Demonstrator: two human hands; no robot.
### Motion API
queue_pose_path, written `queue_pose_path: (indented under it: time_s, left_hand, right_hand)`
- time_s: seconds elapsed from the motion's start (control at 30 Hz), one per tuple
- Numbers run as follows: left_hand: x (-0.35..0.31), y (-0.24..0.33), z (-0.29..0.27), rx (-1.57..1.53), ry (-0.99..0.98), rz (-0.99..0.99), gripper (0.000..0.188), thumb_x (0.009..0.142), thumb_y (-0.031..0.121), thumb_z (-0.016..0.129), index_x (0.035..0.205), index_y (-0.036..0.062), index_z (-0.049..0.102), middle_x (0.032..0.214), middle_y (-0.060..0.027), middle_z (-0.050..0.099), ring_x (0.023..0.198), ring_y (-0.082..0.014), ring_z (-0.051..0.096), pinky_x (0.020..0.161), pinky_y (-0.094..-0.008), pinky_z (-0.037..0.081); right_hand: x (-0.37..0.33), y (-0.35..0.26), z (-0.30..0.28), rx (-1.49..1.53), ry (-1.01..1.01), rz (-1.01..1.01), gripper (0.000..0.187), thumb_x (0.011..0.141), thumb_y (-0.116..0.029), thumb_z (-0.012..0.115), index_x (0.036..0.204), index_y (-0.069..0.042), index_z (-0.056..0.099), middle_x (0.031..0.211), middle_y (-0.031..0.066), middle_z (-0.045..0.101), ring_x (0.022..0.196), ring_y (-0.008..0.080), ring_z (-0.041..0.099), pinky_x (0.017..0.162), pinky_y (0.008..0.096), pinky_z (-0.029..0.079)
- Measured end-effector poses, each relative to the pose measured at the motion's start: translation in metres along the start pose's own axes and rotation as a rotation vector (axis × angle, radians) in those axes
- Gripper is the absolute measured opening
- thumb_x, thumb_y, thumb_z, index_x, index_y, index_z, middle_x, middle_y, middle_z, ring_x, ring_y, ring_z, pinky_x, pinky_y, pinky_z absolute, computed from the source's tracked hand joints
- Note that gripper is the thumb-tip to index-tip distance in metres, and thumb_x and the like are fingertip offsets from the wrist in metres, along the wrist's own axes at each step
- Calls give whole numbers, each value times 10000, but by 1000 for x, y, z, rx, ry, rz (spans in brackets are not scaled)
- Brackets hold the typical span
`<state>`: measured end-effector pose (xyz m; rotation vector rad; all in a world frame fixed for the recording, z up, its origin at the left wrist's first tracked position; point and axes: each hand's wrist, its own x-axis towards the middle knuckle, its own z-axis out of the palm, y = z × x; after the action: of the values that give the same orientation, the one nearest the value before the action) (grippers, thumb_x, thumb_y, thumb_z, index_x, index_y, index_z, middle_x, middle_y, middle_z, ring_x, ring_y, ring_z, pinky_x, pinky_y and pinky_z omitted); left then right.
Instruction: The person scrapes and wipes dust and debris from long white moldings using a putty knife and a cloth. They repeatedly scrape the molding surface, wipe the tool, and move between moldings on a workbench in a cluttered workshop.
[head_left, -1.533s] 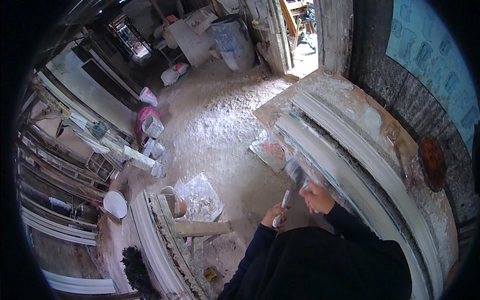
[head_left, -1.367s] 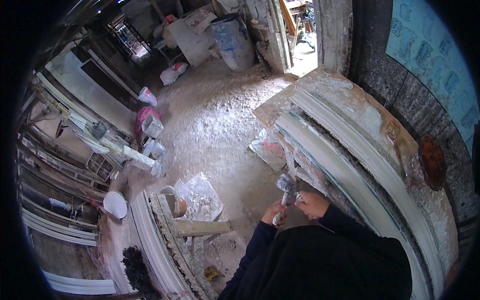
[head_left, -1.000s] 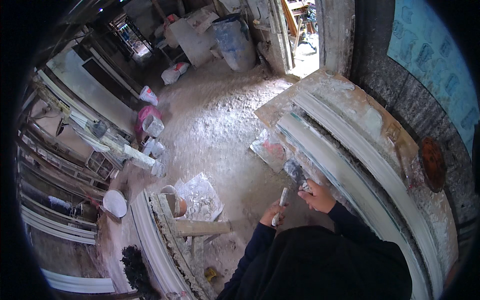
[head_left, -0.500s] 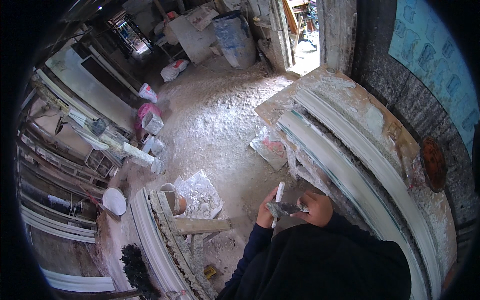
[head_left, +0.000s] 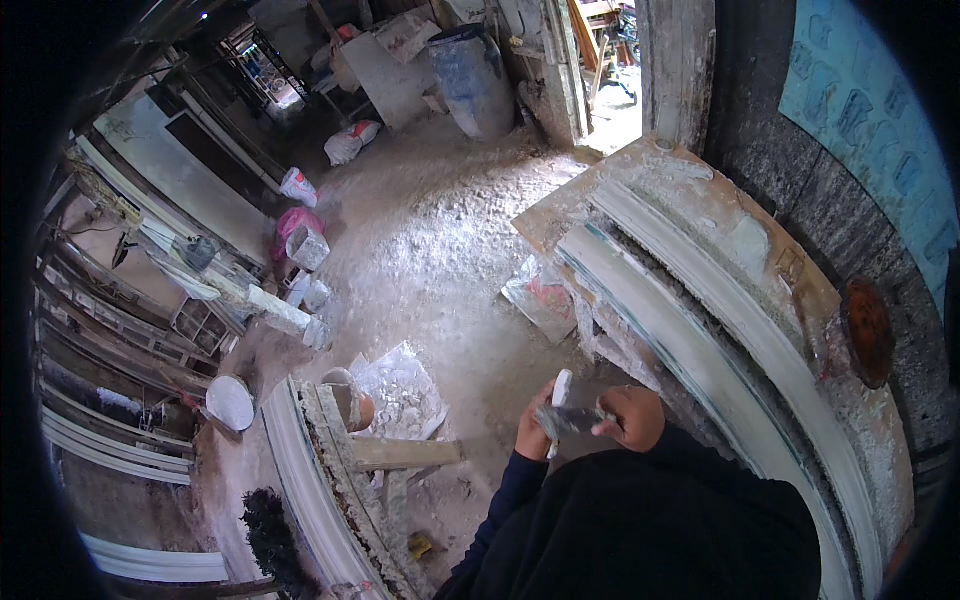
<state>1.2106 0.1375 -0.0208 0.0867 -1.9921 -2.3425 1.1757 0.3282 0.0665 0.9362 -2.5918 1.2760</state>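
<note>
Low in the picture, close to my body, my left hand point(head_left: 532, 426) is closed around a thin white slab point(head_left: 563, 386), seen nearly edge-on, whose ends stick out above and below the fingers. My right hand point(head_left: 638, 417) grips the handle of a putty knife point(head_left: 572, 418). Its grey, plaster-smeared blade points left and lies across the slab, slightly blurred by motion. The fingertips behind the slab are hidden.
To my right a plaster-spattered bench point(head_left: 750, 240) bears long white moulding lengths point(head_left: 690, 355). Another moulding point(head_left: 305, 470) lies on a stand at my left, beside a bucket point(head_left: 345, 395). A sack point(head_left: 540, 300) sits by the bench; a blue barrel point(head_left: 470, 85) stands near the doorway.
The white slab has turned slightly in my left hand, showing a wider top end. The putty knife's blade has shifted a little left and down across it.
</note>
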Motion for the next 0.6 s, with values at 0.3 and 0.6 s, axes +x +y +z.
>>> queue_pose_path:
  time_s: [0.3,0.6]
  left_hand:
    - [-9,43,7,-166,20,-237,591,676,-16,615,1252,44,491,726,18,556,507,-86,506,446,-215,380]
    - [-13,37,-23,-121,42,-477,575,695,-56,579,1258,-6,471,1228,-54,506,1113,-148,476,936,-274,359]
  right_hand:
    - [9,0,-2,-6,-74,-26,456,842,-521,512,768,-72,531,609,143,533,583,364,559,500,449,405]
    - [13,-1,27,-98,-173,65,481,838,-551,494,751,-80,532,572,161,523,569,368,556,503,446,414]
